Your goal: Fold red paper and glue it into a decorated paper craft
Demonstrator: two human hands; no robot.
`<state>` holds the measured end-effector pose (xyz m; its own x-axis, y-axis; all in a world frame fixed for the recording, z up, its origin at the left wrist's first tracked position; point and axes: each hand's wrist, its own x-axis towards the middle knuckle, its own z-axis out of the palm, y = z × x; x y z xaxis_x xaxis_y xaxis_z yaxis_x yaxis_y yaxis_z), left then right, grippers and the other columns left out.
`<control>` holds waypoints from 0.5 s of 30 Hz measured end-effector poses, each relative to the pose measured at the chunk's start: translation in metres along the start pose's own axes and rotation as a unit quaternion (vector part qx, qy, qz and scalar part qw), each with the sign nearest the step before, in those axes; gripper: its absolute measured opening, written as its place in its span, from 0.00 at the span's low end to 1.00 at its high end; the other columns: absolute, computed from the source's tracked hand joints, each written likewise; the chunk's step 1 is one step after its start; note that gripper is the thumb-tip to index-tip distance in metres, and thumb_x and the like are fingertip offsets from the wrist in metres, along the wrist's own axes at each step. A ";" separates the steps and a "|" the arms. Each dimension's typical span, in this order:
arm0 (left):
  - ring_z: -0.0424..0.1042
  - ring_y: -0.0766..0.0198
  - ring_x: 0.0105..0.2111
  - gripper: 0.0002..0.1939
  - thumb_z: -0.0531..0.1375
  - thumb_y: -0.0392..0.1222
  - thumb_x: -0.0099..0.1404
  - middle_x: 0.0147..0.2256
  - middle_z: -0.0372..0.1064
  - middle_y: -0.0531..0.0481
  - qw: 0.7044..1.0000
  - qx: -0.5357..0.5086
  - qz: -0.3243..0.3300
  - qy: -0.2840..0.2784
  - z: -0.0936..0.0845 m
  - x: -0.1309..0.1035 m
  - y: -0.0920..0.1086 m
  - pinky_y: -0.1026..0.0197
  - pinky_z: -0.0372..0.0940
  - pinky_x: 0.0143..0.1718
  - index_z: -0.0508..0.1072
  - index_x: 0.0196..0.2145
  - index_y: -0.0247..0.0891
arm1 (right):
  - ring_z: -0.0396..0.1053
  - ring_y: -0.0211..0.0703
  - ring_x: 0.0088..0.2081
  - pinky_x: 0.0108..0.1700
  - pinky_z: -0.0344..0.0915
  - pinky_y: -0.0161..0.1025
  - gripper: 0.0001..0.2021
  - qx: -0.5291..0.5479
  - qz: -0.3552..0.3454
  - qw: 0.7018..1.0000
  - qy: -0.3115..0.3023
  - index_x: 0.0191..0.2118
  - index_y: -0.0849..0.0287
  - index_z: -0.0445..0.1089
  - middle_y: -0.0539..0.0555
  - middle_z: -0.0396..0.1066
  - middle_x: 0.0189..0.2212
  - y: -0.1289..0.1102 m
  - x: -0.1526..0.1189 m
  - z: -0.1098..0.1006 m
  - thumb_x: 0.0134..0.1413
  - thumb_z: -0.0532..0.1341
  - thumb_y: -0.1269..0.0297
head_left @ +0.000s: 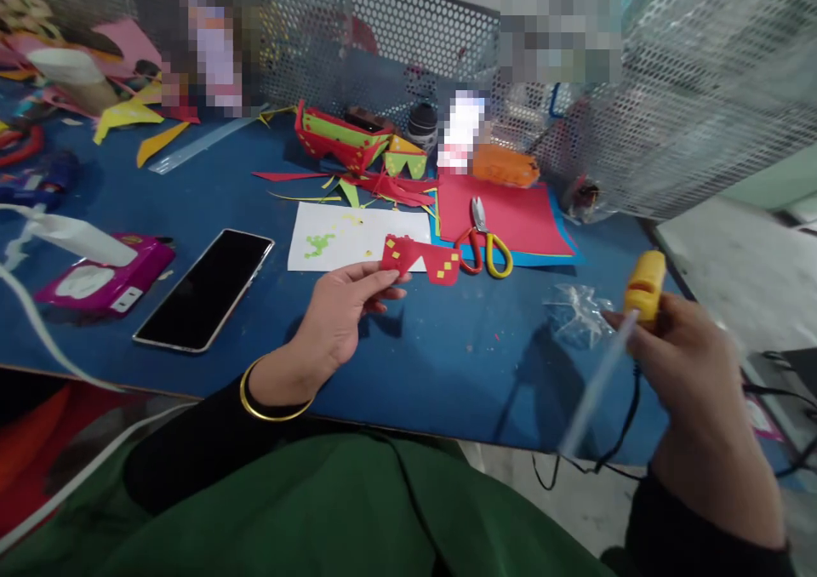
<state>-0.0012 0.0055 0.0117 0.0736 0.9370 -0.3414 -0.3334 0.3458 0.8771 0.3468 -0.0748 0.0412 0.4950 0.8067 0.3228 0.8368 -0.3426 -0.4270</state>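
Note:
Between thumb and fingers, my left hand (338, 313) pinches one end of a red cutout (442, 264) dotted with small yellow squares, held just above the table. My right hand (693, 360) is closed on a yellow glue gun (646, 281) at the right. A blurred translucent glue stick (600, 381) slants down from the gun toward me. Beneath and behind the cutout lies a white sheet (357, 241) bearing small green and yellow pieces. Scissors (480, 219) with one red and one yellow handle rest on red sheets (536, 215), close to the cutout.
Left of my left hand lies a phone (204, 292), near a magenta box (121, 279) and a white cable (44, 330). Red and green cut pieces (345, 139) and scraps (396, 187) sit at the back before a perforated metal panel (421, 15). Crumpled clear plastic (578, 313) lies near the glue gun.

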 end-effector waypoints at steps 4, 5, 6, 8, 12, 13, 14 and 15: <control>0.76 0.65 0.29 0.10 0.75 0.42 0.50 0.34 0.82 0.46 1.000 -0.002 0.019 0.013 -0.001 0.004 0.002 0.66 0.62 0.26 0.82 0.30 0.38 | 0.66 0.57 0.42 0.37 0.58 0.46 0.07 -0.187 -0.023 0.977 -0.097 0.36 0.56 0.73 0.59 0.68 0.29 0.018 0.017 0.006 0.51 0.63 0.60; 0.76 0.65 0.29 0.10 0.75 0.42 0.50 0.34 0.82 0.46 1.000 -0.003 0.024 0.018 -0.001 0.004 0.003 0.66 0.62 0.27 0.82 0.30 0.38 | 0.66 0.57 0.44 0.37 0.58 0.45 0.08 -0.198 -0.022 0.973 -0.119 0.38 0.56 0.73 0.61 0.70 0.31 0.020 0.019 0.009 0.53 0.62 0.61; 0.76 0.65 0.29 0.10 0.74 0.42 0.50 0.34 0.82 0.46 0.999 -0.004 0.028 0.022 -0.002 0.005 0.005 0.66 0.62 0.27 0.82 0.30 0.38 | 0.67 0.57 0.44 0.37 0.58 0.45 0.08 -0.204 -0.020 0.969 -0.136 0.39 0.56 0.74 0.63 0.71 0.32 0.020 0.020 0.013 0.55 0.61 0.61; 0.76 0.65 0.29 0.09 0.74 0.41 0.50 0.34 0.82 0.46 0.999 -0.006 0.035 0.032 -0.003 0.005 0.009 0.66 0.62 0.27 0.82 0.30 0.38 | 0.68 0.57 0.44 0.37 0.58 0.45 0.12 -0.210 -0.016 0.966 -0.152 0.42 0.57 0.75 0.66 0.73 0.36 0.021 0.022 0.019 0.58 0.59 0.59; 0.77 0.65 0.31 0.08 0.73 0.39 0.51 0.34 0.82 0.47 0.997 -0.022 0.048 0.055 -0.011 0.006 0.020 0.67 0.62 0.28 0.82 0.31 0.38 | 0.69 0.59 0.41 0.36 0.58 0.47 0.20 -0.228 -0.012 0.960 -0.164 0.50 0.63 0.75 0.73 0.74 0.45 0.025 0.024 0.025 0.60 0.55 0.58; 0.77 0.65 0.32 0.08 0.73 0.39 0.51 0.34 0.82 0.47 0.996 -0.026 0.053 0.061 -0.014 0.007 0.022 0.67 0.62 0.28 0.82 0.31 0.38 | 0.70 0.59 0.40 0.35 0.58 0.48 0.20 -0.237 -0.017 0.957 -0.167 0.51 0.62 0.75 0.73 0.74 0.45 0.027 0.025 0.026 0.60 0.54 0.58; 0.77 0.64 0.33 0.08 0.73 0.39 0.51 0.35 0.82 0.48 0.996 -0.028 0.058 0.066 -0.016 0.007 0.024 0.67 0.63 0.28 0.81 0.31 0.38 | 0.70 0.59 0.40 0.35 0.59 0.48 0.20 -0.247 -0.023 0.954 -0.170 0.51 0.61 0.75 0.73 0.74 0.45 0.030 0.026 0.026 0.60 0.54 0.58; 0.78 0.64 0.34 0.08 0.73 0.39 0.52 0.35 0.82 0.47 0.995 -0.029 0.061 0.071 -0.019 0.008 0.026 0.67 0.63 0.29 0.81 0.31 0.39 | 0.71 0.59 0.39 0.34 0.59 0.48 0.20 -0.257 -0.027 0.951 -0.170 0.50 0.60 0.75 0.72 0.75 0.44 0.033 0.027 0.026 0.60 0.54 0.58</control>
<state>-0.0275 0.0211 0.0252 -0.1018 0.9541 -0.2817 -0.3855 0.2232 0.8953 0.3819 -0.0521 0.0132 0.4171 0.9088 0.0041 0.9057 -0.4161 0.0808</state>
